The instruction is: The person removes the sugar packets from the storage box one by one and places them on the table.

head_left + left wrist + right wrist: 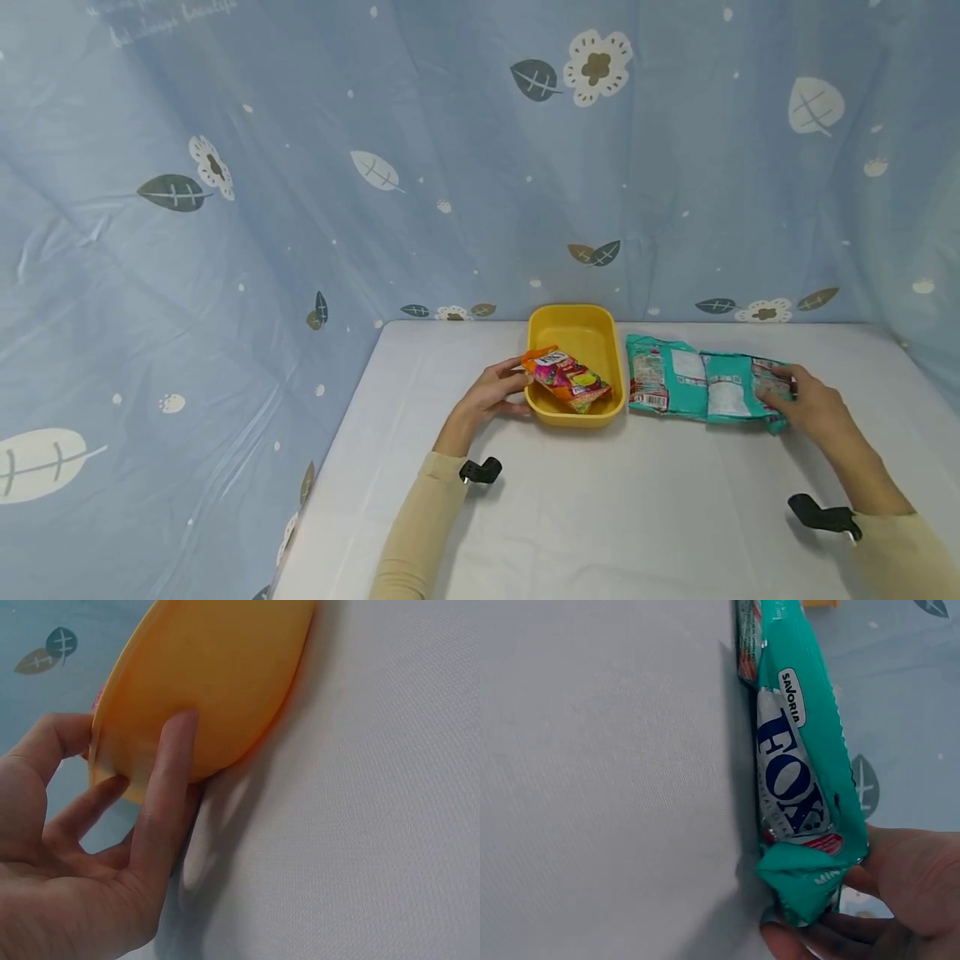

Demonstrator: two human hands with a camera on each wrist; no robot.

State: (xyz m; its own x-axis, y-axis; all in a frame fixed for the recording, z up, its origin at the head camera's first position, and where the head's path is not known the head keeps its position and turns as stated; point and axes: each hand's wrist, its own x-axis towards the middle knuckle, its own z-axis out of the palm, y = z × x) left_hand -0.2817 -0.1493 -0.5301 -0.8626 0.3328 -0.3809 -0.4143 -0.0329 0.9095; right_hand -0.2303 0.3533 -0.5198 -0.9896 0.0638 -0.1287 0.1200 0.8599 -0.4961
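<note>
The right hand (813, 404) pinches the end of a teal candy bag (738, 383), crinkled and printed "FOX", lying just right of the yellow tray (609, 337). The left hand (491, 392), fingers straight, touches the tray's left wall.

Both arms wear long sleeves of a pale, cream-yellow fabric, smooth and close-fitting, ending at the wrists. The left sleeve (416, 533) shows soft folds along the forearm. The right sleeve (903, 554) is cut off by the frame edge. The left hand (491, 390) and right hand (813, 408) are bare, without rings or gloves. A small black mount (480, 472) sits at the left wrist, and a similar black mount (821, 515), probably a camera clip, at the right.
</note>
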